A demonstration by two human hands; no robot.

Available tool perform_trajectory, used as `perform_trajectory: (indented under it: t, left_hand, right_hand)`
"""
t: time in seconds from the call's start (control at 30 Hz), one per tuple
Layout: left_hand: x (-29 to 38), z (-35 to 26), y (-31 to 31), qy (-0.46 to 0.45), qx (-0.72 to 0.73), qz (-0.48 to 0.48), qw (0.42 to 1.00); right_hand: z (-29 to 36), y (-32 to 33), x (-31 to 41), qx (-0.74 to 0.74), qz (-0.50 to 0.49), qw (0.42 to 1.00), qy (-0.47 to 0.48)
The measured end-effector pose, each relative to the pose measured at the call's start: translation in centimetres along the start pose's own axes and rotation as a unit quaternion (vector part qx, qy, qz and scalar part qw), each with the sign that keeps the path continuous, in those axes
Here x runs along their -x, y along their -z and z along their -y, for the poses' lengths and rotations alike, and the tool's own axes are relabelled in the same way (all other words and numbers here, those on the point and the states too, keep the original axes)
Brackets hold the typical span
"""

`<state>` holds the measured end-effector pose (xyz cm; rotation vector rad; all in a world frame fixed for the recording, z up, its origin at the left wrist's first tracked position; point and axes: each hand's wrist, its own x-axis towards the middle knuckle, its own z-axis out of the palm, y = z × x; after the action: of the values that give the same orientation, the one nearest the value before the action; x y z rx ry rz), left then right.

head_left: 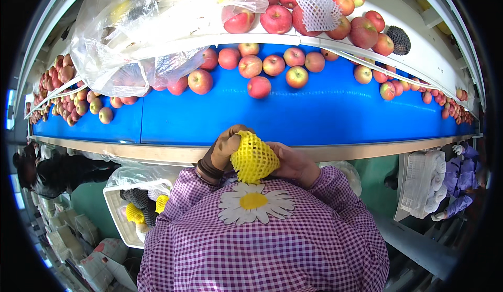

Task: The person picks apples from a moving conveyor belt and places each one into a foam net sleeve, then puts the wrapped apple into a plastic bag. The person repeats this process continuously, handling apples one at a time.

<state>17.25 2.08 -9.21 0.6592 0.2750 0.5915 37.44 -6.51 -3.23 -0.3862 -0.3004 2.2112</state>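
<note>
Close to my chest, both hands hold a yellow foam fruit net (255, 156). My left hand (224, 148), in a brown glove, grips it from the left and top. Bare fingers of my right hand (294, 162) press on its right side. The net bulges, but whatever may be inside is hidden by the mesh. Just beyond my hands is the blue conveyor belt (235, 115). Along its far side lie several red and yellow apples, the nearest being a red apple (259, 87).
A wooden rail (353, 149) edges the belt. Apples, a white foam net (319, 8) and a clear plastic bag (118, 56) occupy the white shelf (428, 62). A crate (122, 229) of foam-netted items stands at lower left. People (459, 174) (67, 170) are on both sides.
</note>
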Motion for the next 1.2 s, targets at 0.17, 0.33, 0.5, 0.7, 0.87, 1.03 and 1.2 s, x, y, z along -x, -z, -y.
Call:
perform_trajectory:
  t: [0.17, 0.33, 0.5, 0.7, 0.87, 1.03, 1.2]
  left_hand:
    - [-2.0, 1.8, -2.4, 0.068, -0.540, -0.009, 0.839]
    - [-6.0, 3.3, -5.3, 0.095, -0.077, 0.022, 0.992]
    - [-11.9, 3.3, -2.0, -0.165, -0.612, -0.449, 0.630]
    - [-13.8, 3.0, 4.1, -0.094, -0.750, -0.397, 0.520]
    - [-10.3, 2.9, -0.2, -0.179, -0.558, -0.358, 0.727]
    - [-5.5, -1.9, -4.4, -0.289, -0.649, -0.152, 0.687]
    - [-0.4, -6.6, -4.8, -0.039, -0.208, -0.190, 0.959]
  right_hand:
    - [1.9, 2.5, 2.9, 0.439, -0.005, 0.890, 0.128]
    - [0.5, 3.6, 4.4, -0.056, -0.020, 0.983, 0.177]
    - [0.3, 3.7, 6.1, 0.116, -0.028, 0.993, 0.018]
    - [3.0, 2.0, 7.6, 0.058, -0.061, 0.976, 0.203]
    - [6.5, 4.2, 3.2, 0.309, -0.229, 0.898, 0.214]
    - [4.6, 3.4, -1.7, 0.262, -0.168, 0.937, 0.158]
    - [2.7, 0.5, -4.5, -0.013, 0.041, 0.989, 0.139]
